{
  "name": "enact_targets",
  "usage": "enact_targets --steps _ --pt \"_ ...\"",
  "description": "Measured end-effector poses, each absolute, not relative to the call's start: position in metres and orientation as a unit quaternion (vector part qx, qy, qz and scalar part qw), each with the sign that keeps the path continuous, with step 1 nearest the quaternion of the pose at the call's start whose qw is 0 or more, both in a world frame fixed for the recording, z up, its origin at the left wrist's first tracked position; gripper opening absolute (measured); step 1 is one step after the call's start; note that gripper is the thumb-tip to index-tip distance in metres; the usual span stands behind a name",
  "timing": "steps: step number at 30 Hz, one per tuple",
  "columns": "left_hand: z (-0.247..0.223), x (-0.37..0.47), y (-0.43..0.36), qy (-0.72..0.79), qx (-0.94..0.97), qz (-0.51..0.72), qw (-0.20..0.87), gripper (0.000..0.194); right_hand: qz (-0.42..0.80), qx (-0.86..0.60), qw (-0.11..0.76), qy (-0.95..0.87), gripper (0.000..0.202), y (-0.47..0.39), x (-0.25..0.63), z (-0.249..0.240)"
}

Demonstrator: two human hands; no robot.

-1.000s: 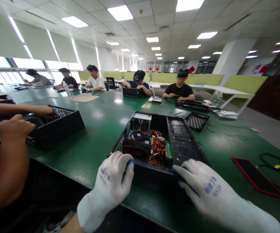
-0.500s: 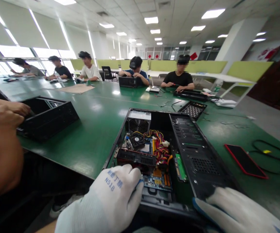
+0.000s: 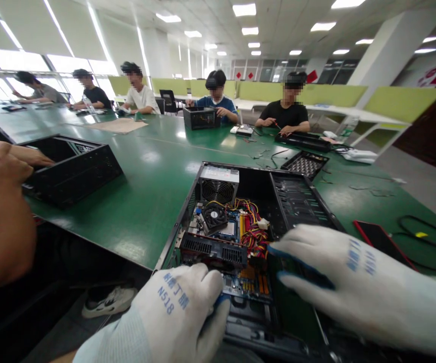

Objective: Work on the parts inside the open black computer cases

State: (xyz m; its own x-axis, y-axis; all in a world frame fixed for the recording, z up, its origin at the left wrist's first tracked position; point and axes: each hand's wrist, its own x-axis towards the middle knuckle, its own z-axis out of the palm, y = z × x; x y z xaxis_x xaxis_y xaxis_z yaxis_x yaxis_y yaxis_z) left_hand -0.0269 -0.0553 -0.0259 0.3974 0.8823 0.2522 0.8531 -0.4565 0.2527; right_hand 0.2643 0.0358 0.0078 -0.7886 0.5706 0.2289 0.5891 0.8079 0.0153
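I count my two white-gloved hands (image 3: pixel 182 305), one open black metal computer case (image 3: pixel 301 199) before me, one boxy silver power supply (image 3: pixel 220 175), one red-edged black slab (image 3: pixel 380 239), and five people (image 3: pixel 284 116) across the green bench (image 3: pixel 146 212).

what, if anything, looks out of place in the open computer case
The black fan sits askew in the case, beside the pale square rather than squarely over it, where it might belong. Nearby, the coloured wires bunch in a loose tangle. No spill shows.

Computer case (image 3: pixel 303 199) | black, boxy | open side up | fan (image 3: pixel 215 216), tangled coloured wires (image 3: pixel 254 229) exposed | on green table (image 3: pixel 153 201)
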Motion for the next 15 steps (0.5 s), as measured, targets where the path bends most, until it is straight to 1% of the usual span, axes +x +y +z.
enact_targets --steps 2,3,5,8,10,11,13,15 --pt "-0.026 -0.027 -0.055 0.518 0.834 0.186 0.033 0.014 -0.047 -0.295 0.062 -0.952 0.036 0.065 0.228 0.014" --pt "-0.027 -0.027 -0.055 0.515 0.835 0.192 0.028 0.014 -0.041 -0.288 0.024 -0.957 0.038 0.079 0.211 0.012" --pt "-0.030 -0.026 -0.053 0.513 0.836 0.196 0.019 0.017 -0.039 -0.288 -0.018 -0.957 0.042 0.105 0.179 0.001" --pt "-0.034 -0.026 -0.052 0.518 0.834 0.190 0.021 0.020 -0.061 -0.291 -0.107 -0.949 0.065 0.140 0.142 -0.026" --pt "-0.035 -0.027 -0.053 0.523 0.829 0.194 0.021 0.018 -0.060 -0.289 -0.133 -0.946 0.079 0.158 0.123 -0.044" --pt "-0.035 -0.027 -0.055 0.524 0.828 0.200 0.019 0.017 -0.056 -0.289 -0.139 -0.946 0.083 0.166 0.116 -0.052" --pt "-0.034 -0.028 -0.057 0.524 0.825 0.211 0.015 0.017 -0.051 -0.286 -0.143 -0.946 0.084 0.176 0.106 -0.061" --pt "-0.032 -0.028 -0.058 0.527 0.823 0.213 0.019 0.017 -0.053 -0.284 -0.140 -0.947 0.081 0.181 0.103 -0.063"
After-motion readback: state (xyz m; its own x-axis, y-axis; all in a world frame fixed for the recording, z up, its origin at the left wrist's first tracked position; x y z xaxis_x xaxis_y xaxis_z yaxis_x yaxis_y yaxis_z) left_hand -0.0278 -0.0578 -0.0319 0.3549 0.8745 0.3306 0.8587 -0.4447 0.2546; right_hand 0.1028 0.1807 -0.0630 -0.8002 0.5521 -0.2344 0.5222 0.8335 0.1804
